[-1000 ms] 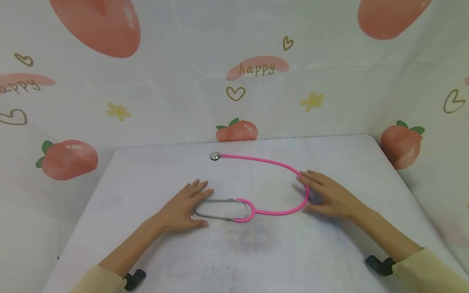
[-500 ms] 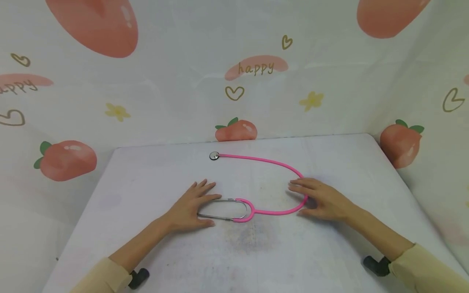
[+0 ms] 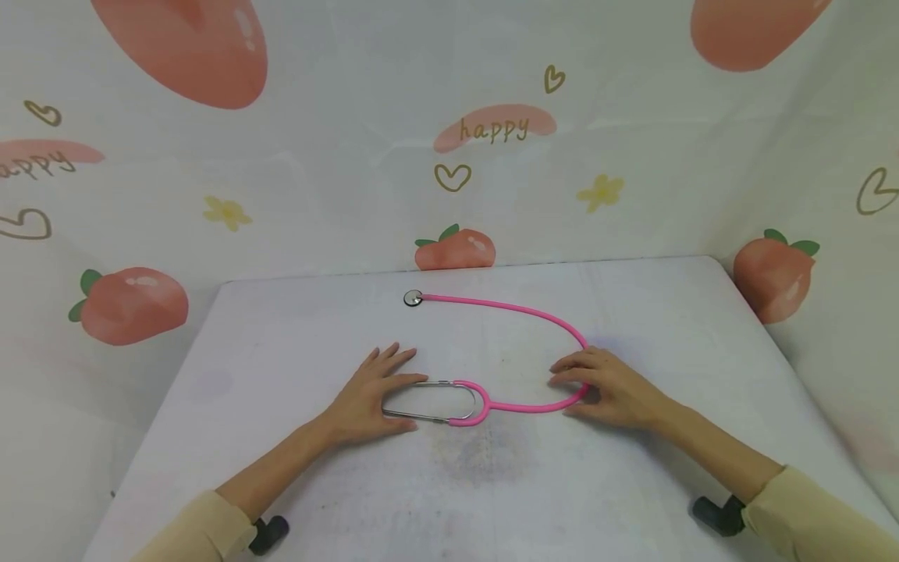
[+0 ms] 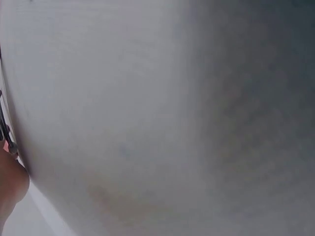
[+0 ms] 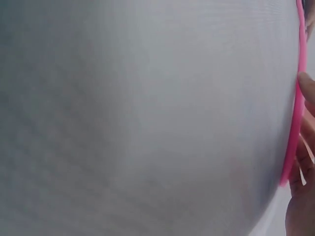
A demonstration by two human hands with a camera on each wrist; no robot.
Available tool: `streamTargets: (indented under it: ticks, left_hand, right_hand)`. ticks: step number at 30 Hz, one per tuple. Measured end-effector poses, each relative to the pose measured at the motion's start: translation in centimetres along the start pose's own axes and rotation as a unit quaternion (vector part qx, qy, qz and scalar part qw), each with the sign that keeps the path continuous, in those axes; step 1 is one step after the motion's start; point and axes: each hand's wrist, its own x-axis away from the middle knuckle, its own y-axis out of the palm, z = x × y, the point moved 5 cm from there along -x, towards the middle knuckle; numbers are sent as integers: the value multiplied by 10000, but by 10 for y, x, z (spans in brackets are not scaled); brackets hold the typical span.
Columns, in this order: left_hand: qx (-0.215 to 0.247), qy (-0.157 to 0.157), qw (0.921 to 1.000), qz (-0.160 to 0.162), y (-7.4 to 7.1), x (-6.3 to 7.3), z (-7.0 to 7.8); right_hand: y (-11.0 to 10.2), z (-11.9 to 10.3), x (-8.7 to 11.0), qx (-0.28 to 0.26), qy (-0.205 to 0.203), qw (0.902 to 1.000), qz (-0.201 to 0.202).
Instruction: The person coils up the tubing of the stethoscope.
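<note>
A pink stethoscope point(image 3: 534, 408) lies on the white table, its tubing curving round to the right. Its round chestpiece point(image 3: 413, 298) rests near the back edge. My left hand point(image 3: 368, 402) spreads over the ear-tube end at the left, index finger along the far metal tube and thumb in front of the near one; the earpieces are hidden beneath it. Over the tubing's right bend reaches my right hand point(image 3: 611, 390), fingers slightly bent and apart from the thumb. In the right wrist view, the thumb point(image 5: 307, 88) is at the pink tube point(image 5: 294, 132), with other fingers behind it.
The white table point(image 3: 295, 328) has a greyish stain in front of the stethoscope. A fabric backdrop point(image 3: 337, 179) printed with peaches, hearts and "happy" encloses the back and sides. Black devices point(image 3: 269, 535) sit at both wrists by the sleeves.
My left hand has shifted right, further over the metal ear tubes. My right hand has moved left and towards me across the bend, its fingers bending more. The stethoscope looks unmoved.
</note>
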Motion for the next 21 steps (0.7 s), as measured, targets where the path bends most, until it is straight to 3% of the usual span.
streamTargets:
  ticks: [8,21]
  left_hand:
    - [115,-114,9998,121,1,-1,-2]
    - [373,-188,9985,346,-2,-1,0]
  right_hand:
    - [7,5,-1,-272,425,9987,-95]
    - [8,5,-3,-402,512,9978,-138]
